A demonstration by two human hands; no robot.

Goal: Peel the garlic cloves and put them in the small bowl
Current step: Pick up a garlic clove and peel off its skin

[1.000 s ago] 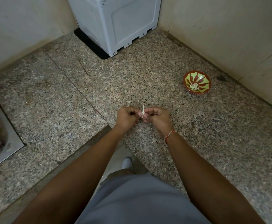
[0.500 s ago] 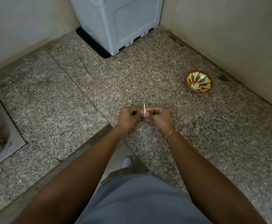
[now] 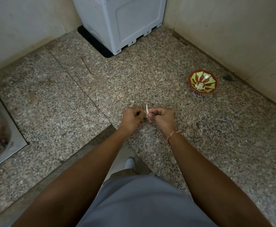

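Both hands are up over the granite tabletop, working close together. The left hand and the right hand each have their fingers curled in tight, and between them they pinch 1 garlic clove, with a thin strip of papery skin standing up from the gap. The clove itself is almost buried behind the fingertips, so how much skin is left on it I cannot tell.

The small bowl sits well apart, off to the right near the wall, with some pale pieces lying at its bottom.

Here's where it could slip. That grip is all fingertips on a small, smooth thing; pull the strip too hard and the clove may pop out and skitter across the tabletop, maybe over the front edge to the floor below. The strip looks thin, so it could also tear short and leave skin behind. And the bowl is a fair reach away: a careless toss from here could miss the rim or knock the light bowl along the stone.
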